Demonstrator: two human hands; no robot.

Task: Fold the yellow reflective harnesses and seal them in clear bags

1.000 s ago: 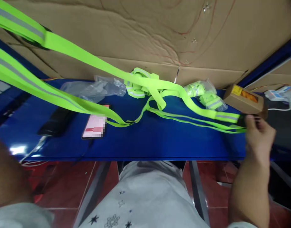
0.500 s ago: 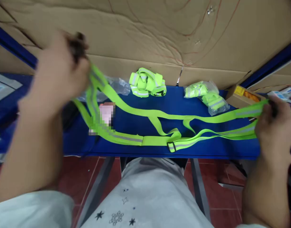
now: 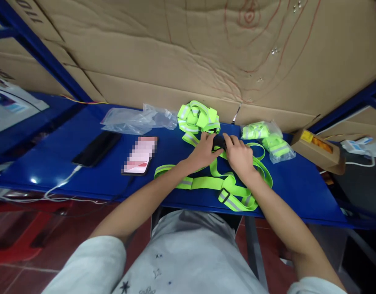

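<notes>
A neon yellow-green reflective strap harness (image 3: 206, 183) lies loosely looped along the front of the blue table, with a black slider (image 3: 224, 195) on one band. Above it my left hand (image 3: 203, 150) and my right hand (image 3: 239, 156) are close together, both with curled fingers. Between them is a black buckle (image 3: 218, 142), gripped from either side; the fingers partly cover it, and I cannot tell whether it is fastened. Just behind the hands sits a bundle of the same reflective strapping (image 3: 198, 116).
Clear plastic bags (image 3: 135, 118) lie at the back left, near a black phone (image 3: 97, 149) on a white cable and a phone with a lit, blurred screen (image 3: 140, 155). Bagged strap bundles (image 3: 272, 141) and a cardboard box (image 3: 318, 151) stand right. Cardboard (image 3: 175, 53) walls the back.
My hands have come inward from far apart to meet over the middle of the table. The harness, stretched out between them before, has dropped into slack loops on the tabletop.
</notes>
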